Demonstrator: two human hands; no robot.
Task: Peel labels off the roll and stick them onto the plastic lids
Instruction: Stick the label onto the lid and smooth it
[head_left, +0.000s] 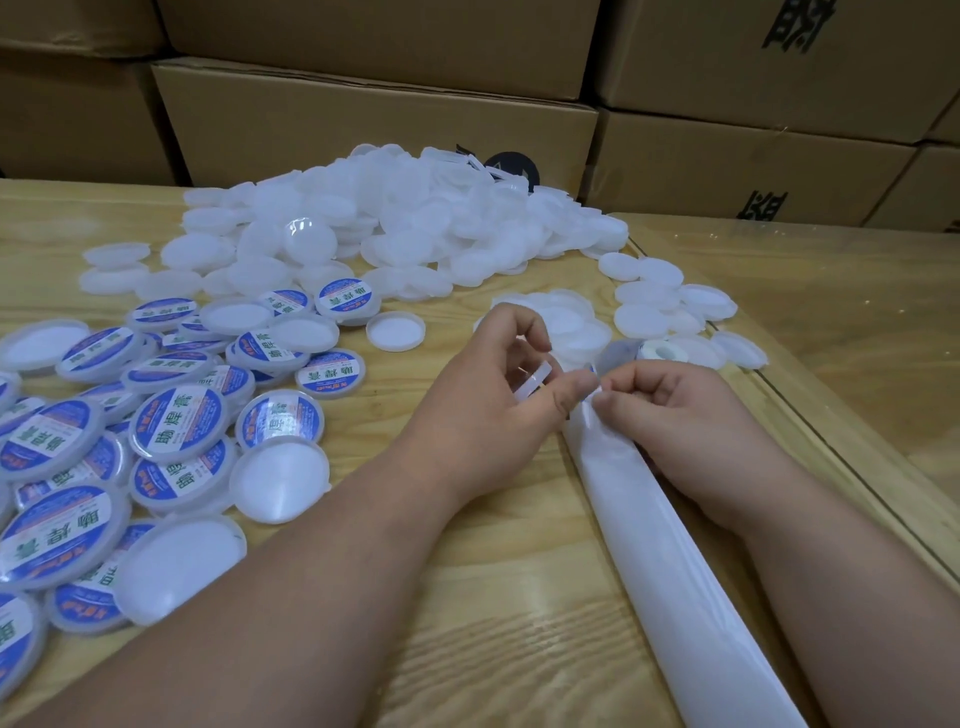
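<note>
Pinching the end of a white glossy backing strip (613, 452) between curled fingers (605, 400), the right hand (670, 415) meets the left hand (498, 395), which grips a plain white round plastic lid (532, 387) edge-on. Both wrists rest on the pale wooden tabletop (493, 597). Left lie lids with blue-and-white labels (176, 421) reading 助焊膏; unlabelled white lids (395, 228) are heaped beyond, before brown cardboard boxes (363, 124).

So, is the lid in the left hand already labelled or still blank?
Cannot tell. The left hand holds the lid edge-on, so only its white rim shows; its top face is hidden.
</note>
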